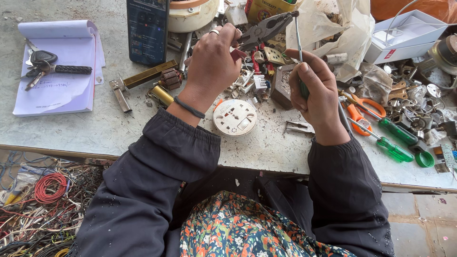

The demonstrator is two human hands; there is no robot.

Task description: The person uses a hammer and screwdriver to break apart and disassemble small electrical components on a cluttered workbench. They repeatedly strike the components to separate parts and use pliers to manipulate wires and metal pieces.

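L hand [212, 59] clenched on red-handled steel pliers [264, 31]; R hand [316, 88] fist-grips green-handled screwdriver [299, 57], tip near plier nose. Keep shaft steady, squeeze gently.

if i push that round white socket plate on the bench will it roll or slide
The round white socket plate lies flat on its face, so it would likely slide, not roll. The gritty bench top may drag on it. It looks like rigid plastic, probably light, and stiff rather than floppy.
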